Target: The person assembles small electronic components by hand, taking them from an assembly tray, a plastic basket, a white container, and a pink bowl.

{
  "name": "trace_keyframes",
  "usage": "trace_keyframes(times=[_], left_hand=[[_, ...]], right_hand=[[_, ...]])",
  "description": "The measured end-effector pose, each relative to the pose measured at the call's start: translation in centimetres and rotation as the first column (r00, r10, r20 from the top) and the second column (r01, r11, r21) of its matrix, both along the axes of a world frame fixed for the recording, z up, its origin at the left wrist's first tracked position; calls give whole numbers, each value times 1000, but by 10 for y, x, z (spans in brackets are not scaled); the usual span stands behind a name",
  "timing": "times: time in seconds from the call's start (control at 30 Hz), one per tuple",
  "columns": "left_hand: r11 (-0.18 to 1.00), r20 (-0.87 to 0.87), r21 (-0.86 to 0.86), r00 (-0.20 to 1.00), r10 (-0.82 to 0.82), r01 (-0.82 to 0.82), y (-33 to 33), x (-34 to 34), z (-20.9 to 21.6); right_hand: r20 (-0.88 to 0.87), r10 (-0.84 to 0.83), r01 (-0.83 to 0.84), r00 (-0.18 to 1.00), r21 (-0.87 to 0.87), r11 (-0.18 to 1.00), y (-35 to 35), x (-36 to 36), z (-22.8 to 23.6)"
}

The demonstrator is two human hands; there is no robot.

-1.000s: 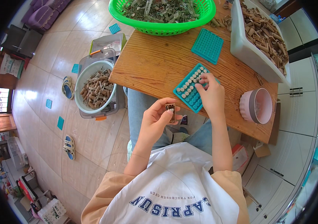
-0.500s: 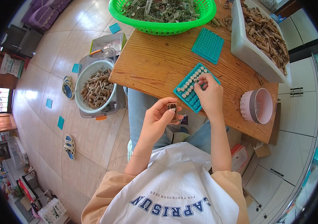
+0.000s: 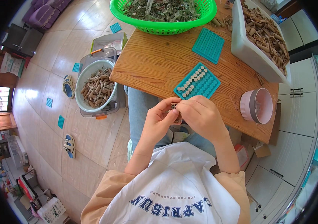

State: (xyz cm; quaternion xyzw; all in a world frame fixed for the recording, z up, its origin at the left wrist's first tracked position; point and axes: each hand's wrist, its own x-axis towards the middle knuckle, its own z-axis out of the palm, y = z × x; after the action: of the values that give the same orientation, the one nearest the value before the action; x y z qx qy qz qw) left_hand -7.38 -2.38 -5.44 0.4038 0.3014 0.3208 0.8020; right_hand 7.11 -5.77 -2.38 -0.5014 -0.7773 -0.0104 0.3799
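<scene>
My left hand grips a small dark box with gold-brown edges over my lap, thumb across its face. At the top of that box, my right hand is closed with its fingertips together; whatever they pinch is hidden. Just beyond both hands, at the table's near edge, lies a teal tray with round hollows. Small white cylindrical pieces fill its left rows, while the right rows stand bare.
A second teal tray lies farther back on the wooden table. Around it are a green basket of dried leaves, a white bin of brown pieces and a pink pot. A pale basin of brown rolls stands left.
My right hand has left the teal tray, coming down and left to meet the small box. Fewer white pieces show in the tray's near rows. The left hand stays nearly still.
</scene>
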Motion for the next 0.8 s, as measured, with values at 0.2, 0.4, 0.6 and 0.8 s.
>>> trace_keyframes(times=[0.2,0.4,0.6,0.8], left_hand=[[999,-40,-48,999,-28,26,-1,-3,2],[997,-66,-56,997,-49,45,0,-4,6],[1000,-85,-2,996,-31,31,1,-9,11],[998,-49,-26,997,-54,53,4,-12,11]], right_hand=[[-197,-161,122,967,-196,973,1,23,2],[-241,-448,374,861,-296,879,45,89,-34],[-81,-440,397,895,-310,864,51,88,-48],[-155,-476,383,866,-407,829,49,85,-45]])
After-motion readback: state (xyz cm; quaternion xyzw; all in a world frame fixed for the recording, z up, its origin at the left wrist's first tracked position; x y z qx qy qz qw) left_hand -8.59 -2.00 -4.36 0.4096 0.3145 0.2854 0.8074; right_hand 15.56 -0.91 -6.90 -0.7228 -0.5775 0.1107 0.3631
